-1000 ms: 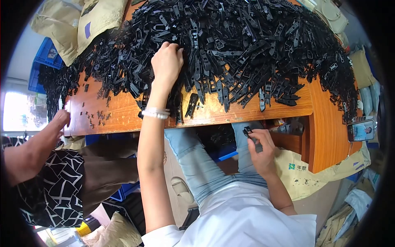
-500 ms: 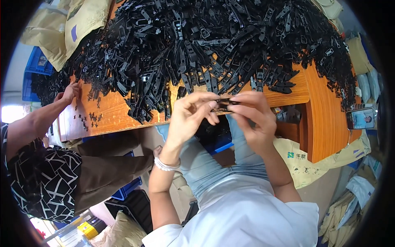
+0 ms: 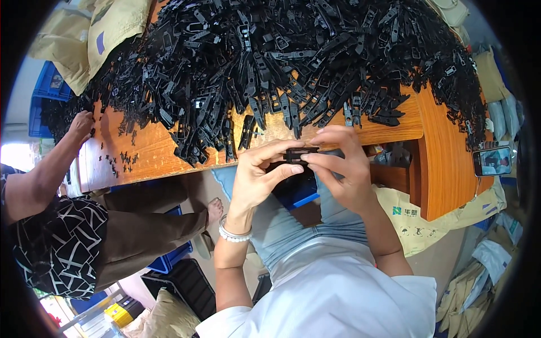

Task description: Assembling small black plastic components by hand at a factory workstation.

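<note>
Over my lap, close to the table's front edge, I hold a small black slotted plastic part [image 3: 300, 155] between both hands. The thumb and fingers of my left hand [image 3: 255, 172] pinch its left end. Fingertips of my right hand [image 3: 345, 169] grip its right end, with the upper fingers bent. Long slots show along the part's face. Just beyond my hands, a big pile of similar black plastic parts [image 3: 253, 62] spreads over the wooden table [image 3: 163, 155]. One black piece [image 3: 246, 132] lies near the edge, beyond my left hand.
At the left, a co-worker's hand [image 3: 83, 124] is by small black pieces [image 3: 121, 160] on the table. A phone [image 3: 492, 161] stands at the right edge. Below the tabletop is an open compartment [image 3: 391, 169]. Paper sacks [image 3: 118, 34] sit at the far left; a blue crate [image 3: 48, 107] is beneath.
The black part has turned between my fingers, so its slotted face now shows. My left hand has lowered slightly. The co-worker's hand has shifted left.
</note>
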{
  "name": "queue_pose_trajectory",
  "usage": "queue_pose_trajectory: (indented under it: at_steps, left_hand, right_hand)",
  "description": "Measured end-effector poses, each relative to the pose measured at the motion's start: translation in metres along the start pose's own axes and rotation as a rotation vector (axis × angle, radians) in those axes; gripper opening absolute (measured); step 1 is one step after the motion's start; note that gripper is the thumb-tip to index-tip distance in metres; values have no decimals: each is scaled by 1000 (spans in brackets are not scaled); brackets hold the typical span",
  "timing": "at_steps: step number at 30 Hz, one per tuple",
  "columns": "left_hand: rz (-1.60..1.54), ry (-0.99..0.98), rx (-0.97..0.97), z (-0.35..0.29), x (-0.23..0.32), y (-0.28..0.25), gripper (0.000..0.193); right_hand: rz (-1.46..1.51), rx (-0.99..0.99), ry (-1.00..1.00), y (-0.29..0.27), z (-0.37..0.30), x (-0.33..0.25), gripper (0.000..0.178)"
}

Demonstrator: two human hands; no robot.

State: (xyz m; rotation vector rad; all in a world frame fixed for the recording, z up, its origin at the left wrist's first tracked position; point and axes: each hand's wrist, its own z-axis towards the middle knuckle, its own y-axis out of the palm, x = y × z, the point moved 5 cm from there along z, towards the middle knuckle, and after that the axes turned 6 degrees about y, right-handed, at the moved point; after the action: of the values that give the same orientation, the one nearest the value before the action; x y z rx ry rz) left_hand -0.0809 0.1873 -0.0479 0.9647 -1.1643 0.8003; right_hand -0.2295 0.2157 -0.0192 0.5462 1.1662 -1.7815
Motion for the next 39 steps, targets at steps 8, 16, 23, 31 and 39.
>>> queue_pose_trajectory:
  at_steps: [8, 16, 23, 31, 39]
  left_hand:
    - [392, 65, 213, -2, 2, -25, 21]
    - [1423, 113, 273, 12, 8, -44, 8]
    - [1160, 190, 545, -6, 12, -42, 9]
    - [284, 189, 343, -25, -9, -19, 15]
    - [401, 105, 201, -21, -7, -5, 13]
  right_hand:
    - [192, -26, 42, 1, -13, 11, 21]
    - [396, 227, 464, -2, -30, 36, 15]
    - [592, 249, 502, 2, -24, 41, 17]
    - [944, 53, 822, 23, -20, 37, 11]
    - [734, 75, 828, 20, -25, 33, 6]
